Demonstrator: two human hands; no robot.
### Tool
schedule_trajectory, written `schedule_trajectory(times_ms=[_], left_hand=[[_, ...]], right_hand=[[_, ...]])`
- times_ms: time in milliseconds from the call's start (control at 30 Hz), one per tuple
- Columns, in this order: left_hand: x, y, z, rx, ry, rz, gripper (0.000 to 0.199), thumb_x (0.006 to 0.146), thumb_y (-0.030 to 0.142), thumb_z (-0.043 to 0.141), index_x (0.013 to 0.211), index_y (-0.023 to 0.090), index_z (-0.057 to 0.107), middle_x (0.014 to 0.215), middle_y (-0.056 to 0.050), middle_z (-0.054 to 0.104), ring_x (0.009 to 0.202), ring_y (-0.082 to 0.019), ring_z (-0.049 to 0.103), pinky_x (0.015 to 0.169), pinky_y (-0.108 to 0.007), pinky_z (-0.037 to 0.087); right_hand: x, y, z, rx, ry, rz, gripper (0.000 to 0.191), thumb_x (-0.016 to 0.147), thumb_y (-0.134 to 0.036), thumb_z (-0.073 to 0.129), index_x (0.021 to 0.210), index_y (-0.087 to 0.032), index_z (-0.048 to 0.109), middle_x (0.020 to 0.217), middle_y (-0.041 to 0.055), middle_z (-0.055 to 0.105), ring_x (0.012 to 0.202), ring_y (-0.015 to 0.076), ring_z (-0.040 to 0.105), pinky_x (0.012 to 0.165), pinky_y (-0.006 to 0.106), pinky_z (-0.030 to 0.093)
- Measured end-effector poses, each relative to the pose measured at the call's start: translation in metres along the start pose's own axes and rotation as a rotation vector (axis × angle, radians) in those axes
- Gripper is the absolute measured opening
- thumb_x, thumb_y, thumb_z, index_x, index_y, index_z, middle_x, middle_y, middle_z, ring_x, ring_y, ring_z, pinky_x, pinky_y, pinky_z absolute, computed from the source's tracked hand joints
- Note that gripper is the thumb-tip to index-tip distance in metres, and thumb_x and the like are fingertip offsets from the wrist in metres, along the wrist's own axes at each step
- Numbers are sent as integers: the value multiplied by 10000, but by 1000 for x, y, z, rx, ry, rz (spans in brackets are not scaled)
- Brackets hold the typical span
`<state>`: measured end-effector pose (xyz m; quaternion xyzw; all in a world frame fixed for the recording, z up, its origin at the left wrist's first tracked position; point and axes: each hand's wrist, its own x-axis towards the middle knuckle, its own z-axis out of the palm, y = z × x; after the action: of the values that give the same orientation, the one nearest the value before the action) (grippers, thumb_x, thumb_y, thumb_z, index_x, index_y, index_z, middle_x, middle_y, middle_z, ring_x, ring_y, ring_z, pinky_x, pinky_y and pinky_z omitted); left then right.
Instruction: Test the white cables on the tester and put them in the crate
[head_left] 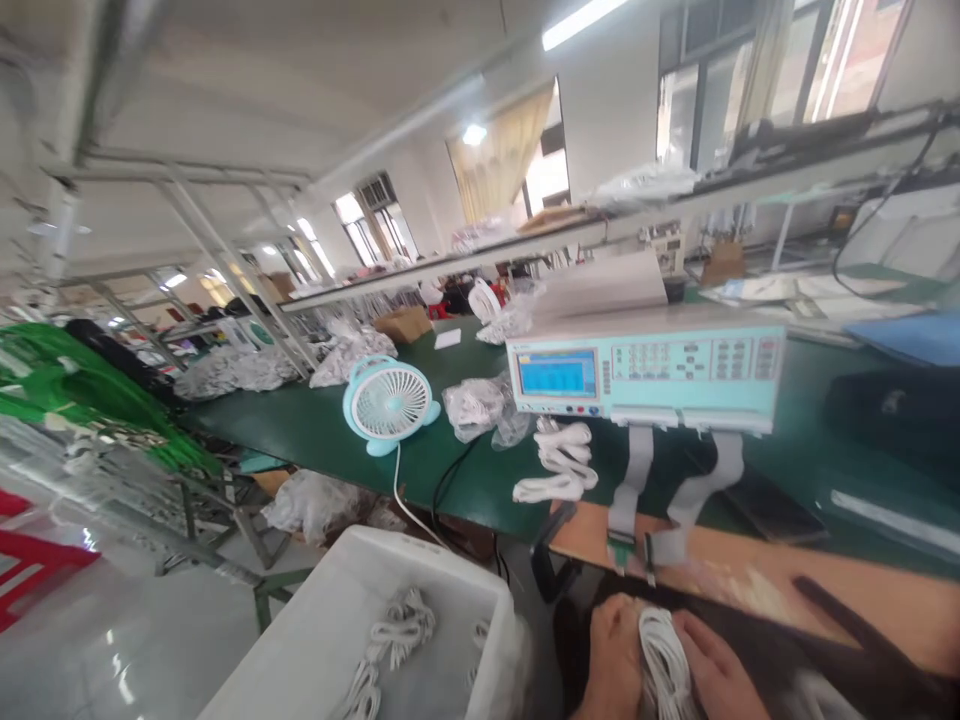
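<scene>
Both hands at 6 o'clock, bottom edge of frame, low in front of the bench. Left hand (613, 650) and right hand (716, 670) flank a white cable bundle (664, 662); fingers of both curl around it and touch it, the left on its left side, the right on its right. Fingertips are cut off by the frame edge, so how tight the grip is cannot be told.

White bin (352, 640) at 7 o'clock, just left of the hands, with more coiled white cables (401, 622) lying inside.

Wooden board (757, 580) just above the hands, on the near edge of the green bench (315, 425). Two grey ribbon cables (630, 480) run from the board up to the tester unit (645, 375) at 1 o'clock; its blue screen is lit. Loose coiled cables (559, 462) lie just left of the ribbons.

Small blue fan (388, 402) at 11 o'clock on the bench, bagged cables (480, 405) between it and the tester.
</scene>
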<state>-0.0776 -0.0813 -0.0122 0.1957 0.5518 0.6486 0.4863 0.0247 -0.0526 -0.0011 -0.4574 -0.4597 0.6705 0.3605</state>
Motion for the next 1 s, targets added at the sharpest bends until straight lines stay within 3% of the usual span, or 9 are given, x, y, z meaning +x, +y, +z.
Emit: schedule_trajectory(times_ms=[167,233,300,367,467,567,700,867,1000], left_hand=[[-17,11,-5,-270,-44,-368,422,693,578,604,693,162,530,734,-12,583,465,-87,482,373,-185,214],[-18,13,-6,-367,-81,-447,418,702,573,601,681,165,512,685,4,558,435,-81,471,344,-172,178],[-19,13,0,-416,-112,-482,398,719,549,601,672,165,507,638,17,533,409,-75,449,332,-167,183],[-23,11,13,-417,-148,-494,382,743,526,587,659,162,507,595,22,511,389,-70,421,328,-166,190],[-31,8,35,-318,-138,-336,379,807,488,536,635,152,515,533,26,483,402,-67,417,370,-172,271],[-40,11,42,-180,-102,-82,339,860,445,497,702,152,561,614,1,559,560,-100,537,550,-205,428],[-46,18,21,56,-84,116,244,877,376,495,904,164,612,924,-58,632,885,-157,587,776,-247,469],[-47,12,-2,186,-286,-91,276,750,332,649,953,155,585,710,-7,594,598,-132,578,411,-179,397],[-46,2,-4,190,-294,-153,211,736,326,649,789,144,557,577,8,578,504,-118,547,395,-180,395]], right_hand=[[-18,18,-112,-750,-55,-181,344,775,-537,490,652,-224,561,633,47,575,610,232,552,554,328,425],[-26,24,-156,-1125,166,-221,354,772,-524,481,781,-197,616,747,146,611,670,311,586,592,413,430],[-36,26,-171,-1202,244,-264,425,790,-515,492,965,-148,617,953,244,598,845,383,594,704,484,443],[-45,24,-151,-934,104,-275,450,792,-516,535,1065,-161,578,1070,218,591,970,364,580,838,478,446],[-51,22,-88,-409,-362,-193,477,852,-469,520,1254,-216,474,1185,125,577,1056,288,561,905,405,455],[-47,23,-43,-167,-337,-242,530,842,-505,529,1285,-225,455,1128,100,591,956,258,585,830,364,481],[-42,20,-42,-76,-300,-114,467,894,-510,428,1245,-207,481,785,35,593,651,199,576,589,304,469],[-40,17,-57,-145,-302,-183,490,876,-558,430,1234,-230,492,865,41,597,776,217,559,724,324,450],[-37,18,-48,-69,-261,-65,518,896,-619,269,819,-219,588,682,11,549,620,184,488,592,291,415]])
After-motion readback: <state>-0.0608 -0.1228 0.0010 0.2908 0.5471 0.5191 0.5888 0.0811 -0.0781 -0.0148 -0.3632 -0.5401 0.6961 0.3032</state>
